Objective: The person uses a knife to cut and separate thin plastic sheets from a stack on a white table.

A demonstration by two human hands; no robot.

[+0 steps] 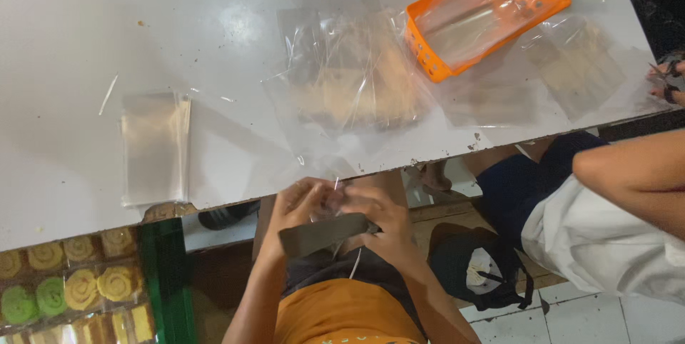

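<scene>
Both my hands are together just below the white table's front edge (235, 198), over my lap. My left hand (298, 207) and my right hand (382, 214) grip a small clear plastic bag (325, 233) that stretches between them and looks grey. What is inside the bag is hidden by my fingers. A flat stack of clear empty bags (154, 145) lies on the table to the left of my hands. A heap of crumpled clear wrap (353, 73) covers the table right above my hands.
An orange perforated basket (435, 64) holding clear bags sits at the back right. Another person sits at the right, an arm (635, 173) stretched out, fingers with scissors (669, 80) at the table's edge. Packed yellow and green spiral cookies (64, 287) lie at lower left.
</scene>
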